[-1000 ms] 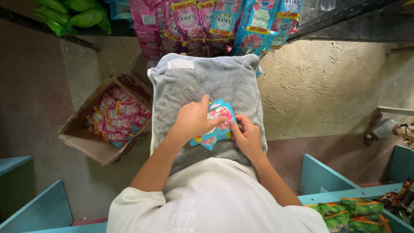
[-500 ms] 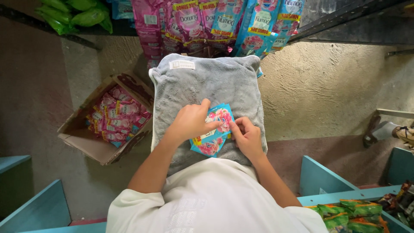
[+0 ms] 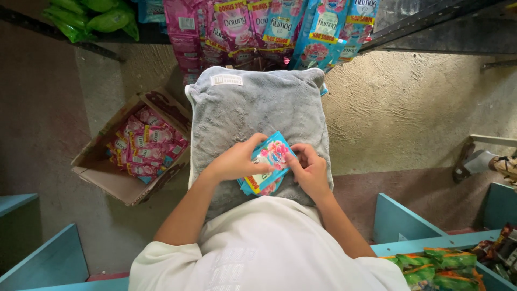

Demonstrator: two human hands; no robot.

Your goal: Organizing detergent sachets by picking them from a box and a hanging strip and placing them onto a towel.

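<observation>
Blue sachets (image 3: 267, 164) — fanned loose a moment ago, now squared into one stack — sit pinched between left hand (image 3: 235, 160) and right hand (image 3: 309, 170), fingers closed around them, over a grey towel (image 3: 253, 102) — gathering looks nearly finished.

A towel (image 3: 253, 108) lies spread in the middle, and on its near part a small stack of sachets (image 3: 267, 164) rests between the left hand (image 3: 237, 160) on its left side and the right hand (image 3: 309, 170) on its right side, both touching it. To the left of the towel an open cardboard box (image 3: 102, 175) stands on the floor (image 3: 409, 108) with many sachets inside it, and at the far side, behind the towel, hanging strips of packets (image 3: 269, 27) reach down to its far edge. At the near right a bin (image 3: 398, 221) holds more packets (image 3: 441, 267).
</observation>
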